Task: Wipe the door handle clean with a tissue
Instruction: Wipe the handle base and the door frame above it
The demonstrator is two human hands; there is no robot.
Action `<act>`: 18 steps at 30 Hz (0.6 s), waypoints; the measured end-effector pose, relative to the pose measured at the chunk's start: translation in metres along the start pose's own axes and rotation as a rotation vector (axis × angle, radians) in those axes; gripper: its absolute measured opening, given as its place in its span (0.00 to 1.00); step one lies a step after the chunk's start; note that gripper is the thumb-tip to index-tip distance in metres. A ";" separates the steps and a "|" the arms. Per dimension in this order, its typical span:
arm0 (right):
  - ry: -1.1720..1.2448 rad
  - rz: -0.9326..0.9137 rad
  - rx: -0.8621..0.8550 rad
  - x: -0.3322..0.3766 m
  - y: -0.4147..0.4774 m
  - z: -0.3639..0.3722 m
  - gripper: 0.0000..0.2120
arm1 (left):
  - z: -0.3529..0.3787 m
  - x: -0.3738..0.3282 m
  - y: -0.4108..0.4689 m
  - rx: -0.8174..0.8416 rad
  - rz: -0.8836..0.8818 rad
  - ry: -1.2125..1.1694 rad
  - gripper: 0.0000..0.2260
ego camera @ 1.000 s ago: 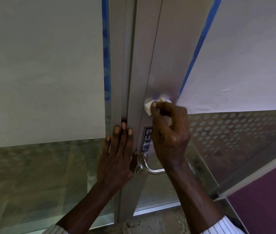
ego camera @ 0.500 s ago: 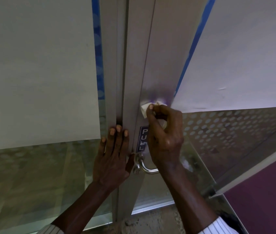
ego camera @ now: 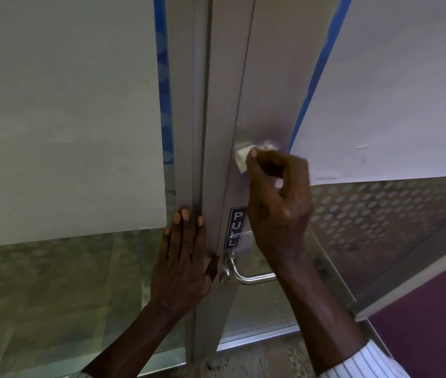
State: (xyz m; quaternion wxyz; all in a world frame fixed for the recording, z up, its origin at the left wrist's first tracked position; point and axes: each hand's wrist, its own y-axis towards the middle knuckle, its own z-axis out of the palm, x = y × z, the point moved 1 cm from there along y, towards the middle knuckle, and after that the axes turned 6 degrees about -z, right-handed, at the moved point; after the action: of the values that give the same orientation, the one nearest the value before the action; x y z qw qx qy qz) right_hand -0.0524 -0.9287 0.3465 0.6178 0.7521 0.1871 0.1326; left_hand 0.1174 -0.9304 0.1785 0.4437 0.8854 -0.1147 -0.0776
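Note:
A metal door handle (ego camera: 246, 276) curves out of the aluminium door frame (ego camera: 227, 105); only its lower bend and mount show, the rest is behind my right hand (ego camera: 279, 205). That hand is shut on a crumpled white tissue (ego camera: 241, 158) and presses it near the handle's upper end, just above a dark "PULL" label (ego camera: 235, 227). My left hand (ego camera: 183, 263) lies flat with fingers spread against the frame's left edge, beside the handle's lower mount.
White paper sheets cover the glass panel on the left (ego camera: 63, 113) and the door glass on the right (ego camera: 396, 85), edged with blue tape (ego camera: 163, 77). Dotted frosted glass (ego camera: 380, 214) lies below right. A purple floor (ego camera: 434, 323) is at lower right.
The view has shifted slightly. My right hand with the tissue has edged a little along the top of the handle; my left hand stays flat on the frame.

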 end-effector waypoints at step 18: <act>-0.036 0.042 0.079 0.014 -0.041 0.003 0.11 | 0.007 0.004 -0.003 0.023 0.017 0.002 0.49</act>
State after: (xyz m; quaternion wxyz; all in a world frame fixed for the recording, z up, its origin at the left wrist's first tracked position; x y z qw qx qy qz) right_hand -0.0435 -0.9183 0.3051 0.5879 0.7820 0.1651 0.1247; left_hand 0.1201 -0.9350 0.1721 0.4344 0.8895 -0.1226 -0.0716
